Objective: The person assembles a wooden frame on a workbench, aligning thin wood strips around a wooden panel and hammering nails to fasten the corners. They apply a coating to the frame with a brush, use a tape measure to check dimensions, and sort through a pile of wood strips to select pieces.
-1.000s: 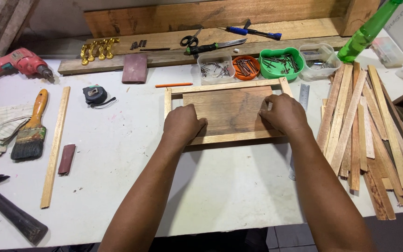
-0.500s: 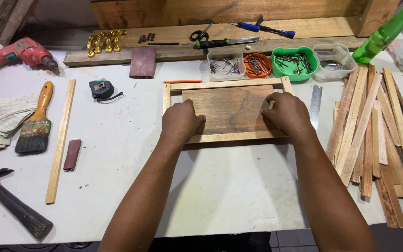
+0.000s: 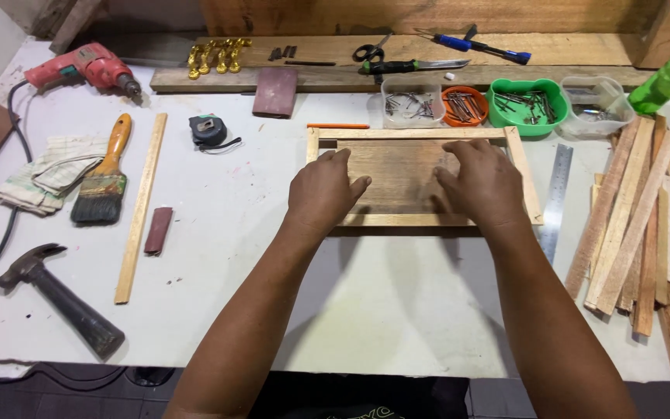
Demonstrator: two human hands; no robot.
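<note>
Wooden frame with panel [image 3: 406,174] flat on white table [image 3: 397,310], centre-far. Left hand [image 3: 322,188] and right hand [image 3: 484,182] pressed palm-down on it, fingers loosely spread, gripping nothing. Likely light, stiff, non-slippery; best held by 2 side rails. Steel ruler [image 3: 558,198] right, nail tubs [image 3: 467,103] beyond.

Person's body, as observed: two bare forearms enter from the lower edge. No sleeves visible up to the frame border. Left hand [image 3: 323,188] and right hand [image 3: 488,186] are ungloved; no rings, watch or wristband seen. A dark garment with a small light marking shows at the bottom edge, between the arms.
</note>
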